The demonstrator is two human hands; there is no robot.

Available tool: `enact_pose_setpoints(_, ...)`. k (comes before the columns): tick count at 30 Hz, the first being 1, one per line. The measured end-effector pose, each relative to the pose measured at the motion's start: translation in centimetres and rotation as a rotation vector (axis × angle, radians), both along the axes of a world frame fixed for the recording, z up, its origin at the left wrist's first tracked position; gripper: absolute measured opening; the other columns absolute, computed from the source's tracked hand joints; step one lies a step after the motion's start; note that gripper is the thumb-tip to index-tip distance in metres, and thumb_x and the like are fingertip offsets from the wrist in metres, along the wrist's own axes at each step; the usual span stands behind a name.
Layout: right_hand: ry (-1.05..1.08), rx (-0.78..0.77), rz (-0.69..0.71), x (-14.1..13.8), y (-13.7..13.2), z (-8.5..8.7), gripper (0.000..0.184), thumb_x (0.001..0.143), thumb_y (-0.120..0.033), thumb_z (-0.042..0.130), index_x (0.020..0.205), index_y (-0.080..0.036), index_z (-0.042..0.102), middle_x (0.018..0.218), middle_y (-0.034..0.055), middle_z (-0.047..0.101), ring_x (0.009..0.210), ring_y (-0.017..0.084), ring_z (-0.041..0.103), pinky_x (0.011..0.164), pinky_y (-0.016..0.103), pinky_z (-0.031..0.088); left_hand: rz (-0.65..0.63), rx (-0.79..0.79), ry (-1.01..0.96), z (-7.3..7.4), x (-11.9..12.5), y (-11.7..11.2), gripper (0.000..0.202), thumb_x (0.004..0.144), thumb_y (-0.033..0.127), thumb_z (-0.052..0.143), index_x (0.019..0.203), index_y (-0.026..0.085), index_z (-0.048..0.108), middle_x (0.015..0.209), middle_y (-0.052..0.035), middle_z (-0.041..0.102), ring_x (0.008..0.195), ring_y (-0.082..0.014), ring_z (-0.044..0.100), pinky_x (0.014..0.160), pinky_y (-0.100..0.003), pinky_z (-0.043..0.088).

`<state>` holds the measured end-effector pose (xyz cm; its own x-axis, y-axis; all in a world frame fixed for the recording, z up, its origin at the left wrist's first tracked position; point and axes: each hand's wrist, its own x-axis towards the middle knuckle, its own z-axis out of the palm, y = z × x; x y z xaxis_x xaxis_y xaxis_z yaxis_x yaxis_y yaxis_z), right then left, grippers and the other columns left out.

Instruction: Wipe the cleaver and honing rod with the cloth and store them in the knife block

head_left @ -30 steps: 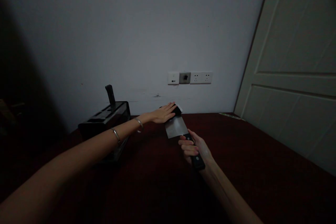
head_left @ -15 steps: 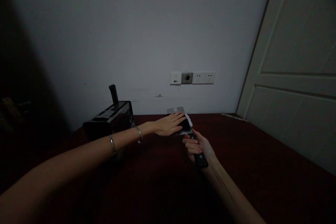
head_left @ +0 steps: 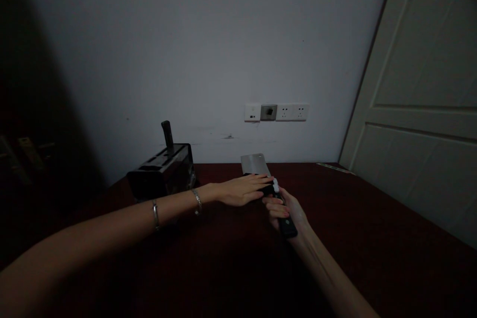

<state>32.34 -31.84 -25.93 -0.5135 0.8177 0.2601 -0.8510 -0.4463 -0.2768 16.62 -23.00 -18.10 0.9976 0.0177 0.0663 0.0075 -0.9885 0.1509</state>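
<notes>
White square sockets (head_left: 292, 112) flank a grey plate (head_left: 269, 112) on the pale wall (head_left: 208, 49); a whitish panelled door (head_left: 421, 69) stands at right.

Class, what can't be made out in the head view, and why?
Head view throughout:
Cleaver blade, nearer part: covered by the left hand and black item.
Black item, full shape: under the left hand.
Cleaver handle, middle: wrapped by the right hand.
Yellowish thing, far left: too dark.

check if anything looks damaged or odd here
Yes: dark marks stand out on the mostly plain wall, low down between the black knife block and the white sockets. Scrapes or dirt, I can't tell which.
</notes>
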Motion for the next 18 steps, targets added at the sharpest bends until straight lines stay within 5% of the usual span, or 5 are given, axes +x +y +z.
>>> enact_pose_setpoints(8, 0.0, -0.021, 0.024, -0.5, 0.2, -0.4, 0.02, 0.085, -0.027, 0.044, 0.069, -0.016, 0.04, 0.051, -0.0074, 0.042, 0.036, 0.002, 0.039, 0.035, 0.012, 0.036, 0.015, -0.137, -0.033, 0.6, -0.9, -0.5, 0.049, 0.092, 0.028, 0.023, 0.139, 0.012, 0.023, 0.146, -0.0072, 0.021, 0.135, -0.0136, 0.014, 0.11, -0.033, 0.013)
enact_pose_setpoints(11, -0.026, -0.008, 0.025, -0.5, 0.2, -0.3, 0.02, 0.086, -0.029, 0.043, 0.071, -0.015, 0.041, 0.052, -0.0072, 0.043, 0.036, 0.001, 0.039, 0.034, 0.011, 0.035, 0.068, -0.287, -0.13, 0.6, -1.0, -0.5, 0.047, 0.091, 0.032, 0.025, 0.134, 0.015, 0.035, 0.139, -0.0087, 0.037, 0.128, -0.0173, 0.032, 0.105, -0.033, 0.025)
enact_pose_setpoints(14, -0.052, -0.011, 0.017, -0.3, 0.2, -0.2, 0.019, 0.085, -0.03, 0.044, 0.074, -0.014, 0.042, 0.052, -0.0076, 0.043, 0.036, 0.001, 0.039, 0.034, 0.01, 0.033, 0.317, -0.534, -0.336, 1.0, -0.7, 0.3, 0.045, 0.089, 0.039, 0.026, 0.109, 0.012, 0.057, 0.107, -0.0116, 0.062, 0.096, -0.0201, 0.057, 0.081, -0.03, 0.044)
enact_pose_setpoints(18, -0.06, -0.058, -0.01, 0.1, 0.4, -0.5, 0.017, 0.083, -0.028, 0.048, 0.075, -0.013, 0.045, 0.052, -0.0078, 0.041, 0.037, 0.001, 0.04, 0.035, 0.011, 0.033, 0.624, -0.772, -0.707, 2.2, -0.6, 2.6, 0.041, 0.082, 0.043, 0.033, 0.075, 0.011, 0.057, 0.07, -0.0083, 0.061, 0.064, -0.0173, 0.055, 0.057, -0.027, 0.042)
